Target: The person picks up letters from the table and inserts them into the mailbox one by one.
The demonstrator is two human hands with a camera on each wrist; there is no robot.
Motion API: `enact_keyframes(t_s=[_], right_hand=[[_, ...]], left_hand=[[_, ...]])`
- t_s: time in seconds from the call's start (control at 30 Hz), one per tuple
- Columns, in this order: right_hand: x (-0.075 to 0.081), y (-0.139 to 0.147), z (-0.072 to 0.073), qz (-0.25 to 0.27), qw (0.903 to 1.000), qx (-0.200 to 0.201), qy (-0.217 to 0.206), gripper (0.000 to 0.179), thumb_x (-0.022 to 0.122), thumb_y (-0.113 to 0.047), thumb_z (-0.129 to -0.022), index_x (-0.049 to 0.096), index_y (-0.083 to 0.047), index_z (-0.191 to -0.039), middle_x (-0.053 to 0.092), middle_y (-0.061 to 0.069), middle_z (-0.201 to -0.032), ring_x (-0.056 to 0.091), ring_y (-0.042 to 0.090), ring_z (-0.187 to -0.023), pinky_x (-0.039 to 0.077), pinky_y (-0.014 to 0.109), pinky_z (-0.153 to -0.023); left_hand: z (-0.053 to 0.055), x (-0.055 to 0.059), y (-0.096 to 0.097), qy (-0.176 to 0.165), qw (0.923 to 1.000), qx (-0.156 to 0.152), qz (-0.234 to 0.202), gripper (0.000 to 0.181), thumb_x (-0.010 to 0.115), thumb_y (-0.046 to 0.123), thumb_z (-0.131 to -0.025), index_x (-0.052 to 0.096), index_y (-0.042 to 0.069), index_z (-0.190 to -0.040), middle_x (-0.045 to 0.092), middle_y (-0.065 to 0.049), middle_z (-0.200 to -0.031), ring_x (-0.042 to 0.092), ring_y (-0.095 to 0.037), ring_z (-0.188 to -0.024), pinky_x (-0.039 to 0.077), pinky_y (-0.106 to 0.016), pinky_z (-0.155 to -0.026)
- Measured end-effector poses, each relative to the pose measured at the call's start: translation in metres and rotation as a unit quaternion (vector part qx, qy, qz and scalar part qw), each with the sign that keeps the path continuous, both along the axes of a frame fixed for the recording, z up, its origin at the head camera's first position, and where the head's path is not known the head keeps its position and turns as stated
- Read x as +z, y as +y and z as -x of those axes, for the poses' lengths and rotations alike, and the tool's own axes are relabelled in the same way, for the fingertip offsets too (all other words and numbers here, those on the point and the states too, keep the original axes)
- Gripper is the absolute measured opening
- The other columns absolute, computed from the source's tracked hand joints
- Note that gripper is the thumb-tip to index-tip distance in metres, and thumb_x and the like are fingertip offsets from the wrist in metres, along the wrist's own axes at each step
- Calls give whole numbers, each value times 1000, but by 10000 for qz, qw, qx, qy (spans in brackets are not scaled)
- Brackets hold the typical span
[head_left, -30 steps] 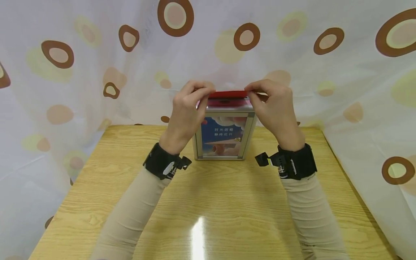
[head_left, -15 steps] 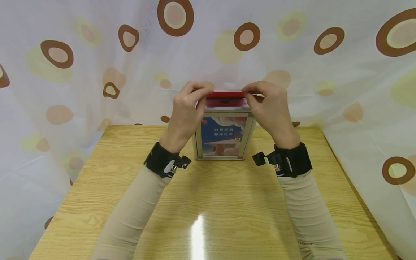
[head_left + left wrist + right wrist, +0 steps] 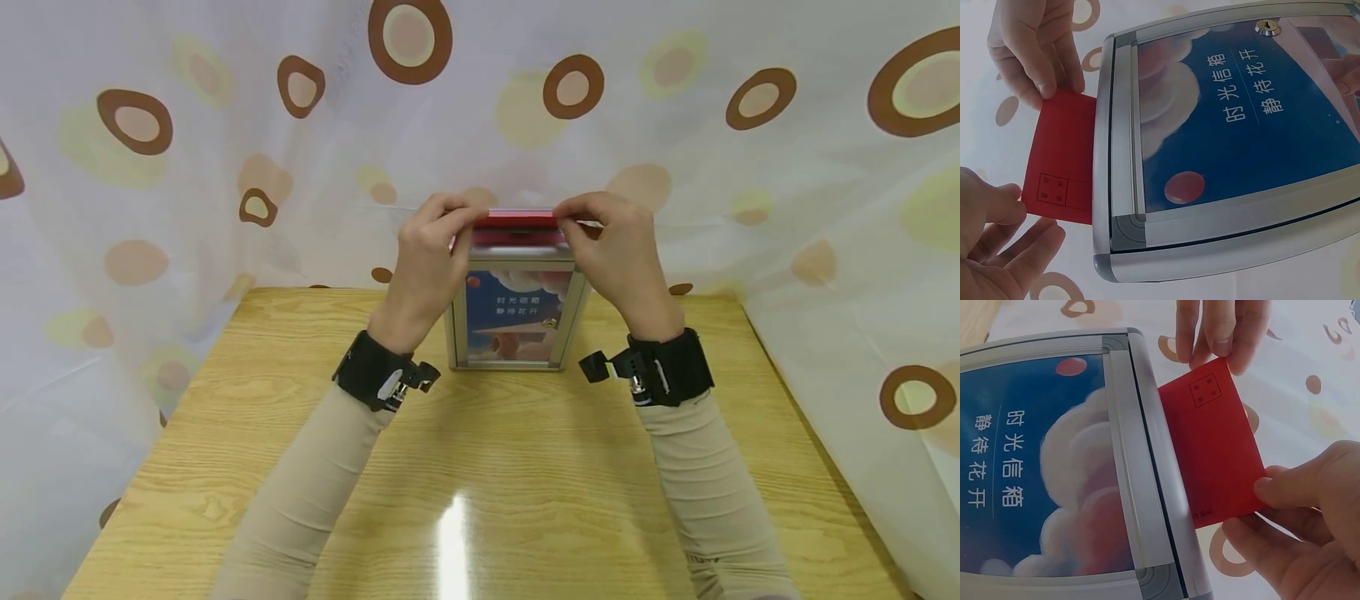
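A red paper envelope (image 3: 520, 219) with a printed stamp box stands on edge at the top of a metal-framed letter box (image 3: 517, 317). Its lower part is hidden behind the box's top rim in both wrist views. My left hand (image 3: 429, 258) pinches one upper corner of the envelope (image 3: 1063, 150) between thumb and fingers. At the opposite corner, my right hand (image 3: 621, 254) pinches it the same way, thumb on the front face (image 3: 1222, 444). The letter box stands upright, its blue picture panel with white characters facing me.
A small keyhole lock (image 3: 1267, 27) sits on the box's front panel. Beneath is a wood-grain table (image 3: 495, 467). White sheeting (image 3: 480, 133) with brown ring patterns hangs close behind the box and along both sides.
My right hand has shifted a little left and down, and the envelope's right end has moved left with it. My left hand has barely moved; the letter box stays in place.
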State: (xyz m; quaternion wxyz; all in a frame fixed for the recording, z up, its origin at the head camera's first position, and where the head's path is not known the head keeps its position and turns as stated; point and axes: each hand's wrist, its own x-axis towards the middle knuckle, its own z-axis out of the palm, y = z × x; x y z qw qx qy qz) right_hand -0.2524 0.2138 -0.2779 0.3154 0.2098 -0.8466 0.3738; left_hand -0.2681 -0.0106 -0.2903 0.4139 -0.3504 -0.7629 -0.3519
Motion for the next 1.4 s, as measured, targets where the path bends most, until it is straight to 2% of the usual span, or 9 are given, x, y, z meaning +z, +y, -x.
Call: enact_keyframes(t_s=[0.37,0.6,0.8,1.07,1.4], right_hand=[[-8,-4,8,-164,9995,-176,210,12,66,1,-89,74,-1,-97,72,14,-99,64,21,-95,58,40,-78],[-11,-7,10,-179,9993,-267,202,11,65,1,-89,74,0,-96,70,16,-99,64,23,-94,59,40,-78],[-14,-10,10,-268,9989,-337,175,12,64,1,-90,74,0,-96,70,17,-100,65,24,-94,59,39,-76],[-15,-11,13,-378,9980,-379,322,13,63,1,-91,74,0,-97,70,18,-100,65,26,-95,59,41,-75],[-17,-11,16,-424,9977,-443,291,17,61,5,-90,74,0,-99,71,19,-100,65,30,-97,57,46,-81]], left_hand=[[-1,-4,-1,-154,9999,5,22,17,58,-2,-94,72,-5,-102,67,-17,-100,65,-23,-92,56,-31,-77],[-2,-8,-2,-430,9990,49,115,19,57,-2,-94,71,-4,-105,68,-17,-104,65,-23,-97,57,-30,-82],[-2,-12,-2,-691,9973,150,195,27,51,-10,-90,70,-4,-108,67,-18,-108,64,-25,-99,56,-30,-74],[-2,-12,-1,-741,9969,174,213,28,51,-10,-88,69,-5,-109,65,-20,-109,63,-27,-101,56,-31,-75],[-2,-13,1,-790,9965,106,252,25,49,-7,-91,69,-5,-106,66,-21,-112,61,-27,-108,53,-32,-92]])
